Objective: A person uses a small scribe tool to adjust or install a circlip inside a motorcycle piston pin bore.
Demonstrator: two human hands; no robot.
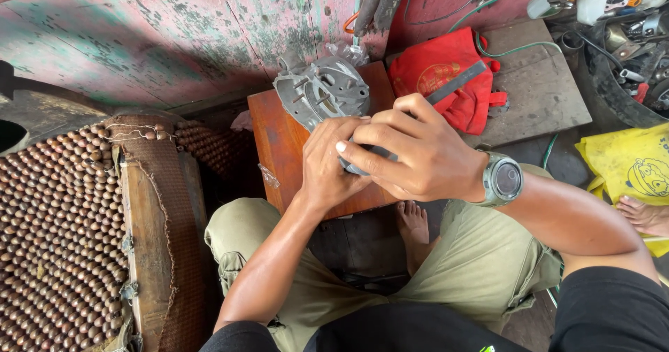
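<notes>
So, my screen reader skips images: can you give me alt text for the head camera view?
Both hands, left hand and right hand, close around a small dark part over a wooden stool, beside a grey metal engine casing. A red bag lies behind.

Single head-worn view, looking steeply down from above the person's lap, close over the small wooden stool (279, 143), painted wall beyond it, beaded mat left of it
</notes>
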